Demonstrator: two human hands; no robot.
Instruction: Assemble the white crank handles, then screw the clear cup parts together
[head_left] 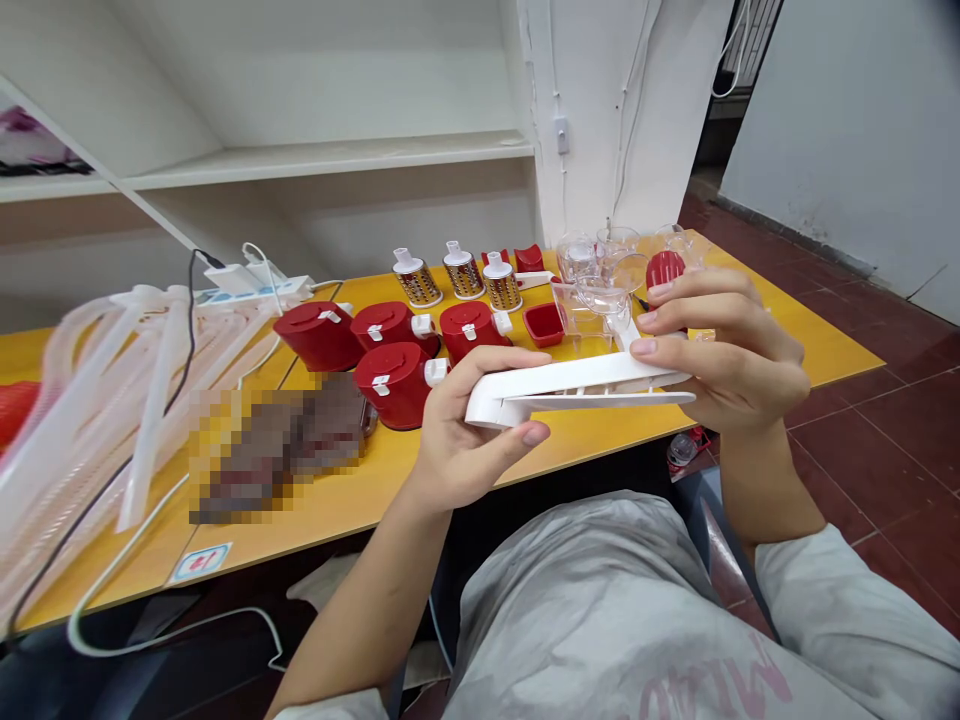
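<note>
A long white plastic handle piece [577,385] is held level above the table's front edge, in front of my body. Its two long halves part in a narrow gap, with small ribs visible inside. My left hand [476,425] grips the rounded left end between thumb and fingers. At the other end my right hand [739,350] has its fingertips on the top half; its thumb is hidden. A red ribbed knob-like part [664,268] shows just behind the right fingertips; whether they touch it I cannot tell.
Red oval suction bases [395,385] stand behind my left hand, with perforated grater drums [504,283] farther back. Clear plastic hoppers [611,280] cluster behind my right hand. Translucent hoses [142,400], cables and a power strip [255,290] crowd the yellow table's [300,530] left side.
</note>
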